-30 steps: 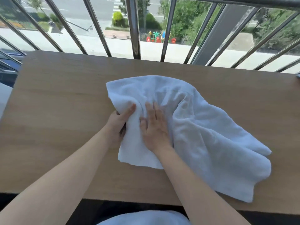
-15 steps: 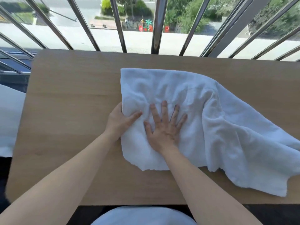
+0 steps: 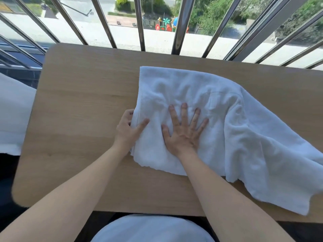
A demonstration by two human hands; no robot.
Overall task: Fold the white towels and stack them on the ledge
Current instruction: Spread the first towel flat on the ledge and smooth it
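A white towel [image 3: 227,130] lies spread and wrinkled over the right half of the wooden ledge [image 3: 78,105], its right corner hanging past the near edge. My left hand [image 3: 127,130] grips the towel's left edge, thumb on top and fingers tucked under the cloth. My right hand [image 3: 183,130] presses flat on the towel just beside it, fingers straight and fanned out.
Slanted metal railing bars [image 3: 178,25] run along the ledge's far edge, with a street far below. More white cloth [image 3: 14,110] lies off the ledge's left end. White fabric [image 3: 152,229] shows at the bottom, below the near edge.
The towel has been pulled flatter and its left edge straightened. My right hand went from closed fingers to fanned fingers pressing the cloth; my left hand kept its hold on the left edge.
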